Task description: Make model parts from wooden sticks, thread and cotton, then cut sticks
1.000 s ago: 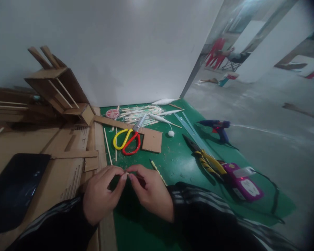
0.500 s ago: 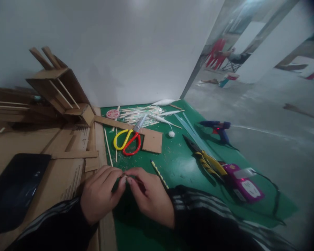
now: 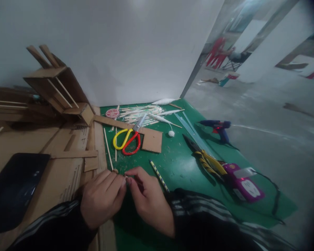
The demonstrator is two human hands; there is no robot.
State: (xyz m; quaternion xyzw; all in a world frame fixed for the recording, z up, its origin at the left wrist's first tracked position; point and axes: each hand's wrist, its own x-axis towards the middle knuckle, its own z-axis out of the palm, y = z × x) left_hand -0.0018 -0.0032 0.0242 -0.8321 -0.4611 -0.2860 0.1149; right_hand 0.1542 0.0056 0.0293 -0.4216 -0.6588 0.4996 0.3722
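Over the near edge of the green table, my left hand (image 3: 103, 195) is closed, its fingers curled round a small brown piece (image 3: 115, 171) that looks like cardboard. Thumb and forefinger of my right hand (image 3: 150, 198) pinch at the same spot, the fingertips of both hands nearly touching. Most of the piece is hidden by the fingers. Just beyond lie a thin wooden stick (image 3: 108, 150), scissors (image 3: 131, 142) with one yellow and one red handle, and a square of cardboard (image 3: 151, 141). A patterned pencil (image 3: 159, 175) rests beside my right hand.
Pliers (image 3: 208, 161), a purple box (image 3: 247, 184) with a cable and a blue glue gun (image 3: 221, 129) lie to the right. Several sticks in plastic (image 3: 143, 115) are at the back by the white panel. A cardboard structure (image 3: 65, 94) and a black tablet-like slab (image 3: 18, 191) stand left.
My left fingers have curled in more, and a brown bit now shows above them. My right hand keeps its pinch. The view has shifted slightly.
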